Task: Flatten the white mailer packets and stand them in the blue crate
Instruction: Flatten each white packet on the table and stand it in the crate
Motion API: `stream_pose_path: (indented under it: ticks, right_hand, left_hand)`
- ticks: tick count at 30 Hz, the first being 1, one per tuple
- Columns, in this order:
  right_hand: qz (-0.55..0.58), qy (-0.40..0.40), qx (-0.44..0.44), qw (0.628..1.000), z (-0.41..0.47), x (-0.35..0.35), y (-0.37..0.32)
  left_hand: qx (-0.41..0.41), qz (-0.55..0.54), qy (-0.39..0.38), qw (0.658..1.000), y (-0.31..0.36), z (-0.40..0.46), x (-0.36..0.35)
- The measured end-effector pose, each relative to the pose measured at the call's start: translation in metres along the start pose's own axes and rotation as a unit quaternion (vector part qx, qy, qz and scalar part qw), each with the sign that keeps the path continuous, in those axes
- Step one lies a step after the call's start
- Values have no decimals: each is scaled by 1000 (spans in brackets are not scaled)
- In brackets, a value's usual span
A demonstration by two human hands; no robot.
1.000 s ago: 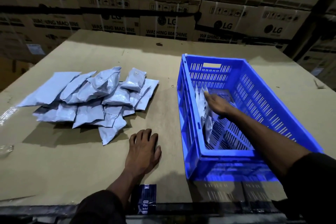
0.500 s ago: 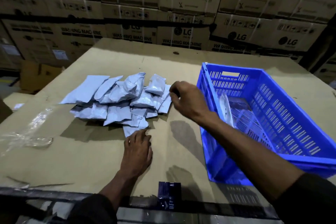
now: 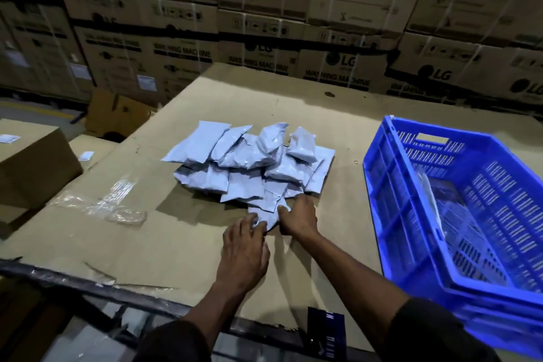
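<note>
A heap of several white mailer packets [image 3: 252, 161] lies on the cardboard-covered table. The nearest packet [image 3: 266, 210] sticks out of the heap's front edge. My left hand [image 3: 242, 253] lies flat, fingertips on that packet's near end. My right hand [image 3: 298, 217] has its fingers and thumb curled on the packet's right side. The blue crate [image 3: 393, 214] stands to the right, with a few white packets [image 3: 429, 197] upright against its left wall.
The cardboard table top [image 3: 176, 229] carries a strip of crumpled clear tape [image 3: 114, 209] at the left. A brown carton [image 3: 32, 161] stands off the table's left. Stacked washing-machine boxes [image 3: 264, 47] wall off the back. A dark label [image 3: 326, 332] hangs at the front edge.
My right hand came out of the crate, crossed left and dropped onto the nearest packet of the heap. My left hand slid forward onto the same packet. The view swung left.
</note>
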State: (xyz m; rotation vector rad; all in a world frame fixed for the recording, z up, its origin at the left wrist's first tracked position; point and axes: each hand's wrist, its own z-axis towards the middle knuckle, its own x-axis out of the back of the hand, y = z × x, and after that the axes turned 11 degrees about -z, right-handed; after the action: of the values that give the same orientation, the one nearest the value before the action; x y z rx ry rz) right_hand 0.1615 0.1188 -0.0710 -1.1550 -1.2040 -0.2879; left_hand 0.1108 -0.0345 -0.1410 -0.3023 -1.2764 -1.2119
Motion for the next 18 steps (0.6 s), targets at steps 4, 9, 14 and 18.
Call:
stream_pose_path:
  ticks: [4, 9, 14, 18]
  right_hand:
    - [95, 1, -56, 994, 5, 8, -7]
    - [90, 1, -61, 994, 2, 23, 18]
    - [-5, -25, -31, 999, -13, 43, 62]
    - [-82, -113, -1, 990, -24, 60, 85]
  left_hand:
    - [25, -7, -21, 999, -1, 3, 2]
    - [2, -37, -14, 999, -2, 3, 3]
    - [-38, -30, -36, 998, -3, 2, 6]
    - [-26, -17, -46, 998, -5, 3, 5]
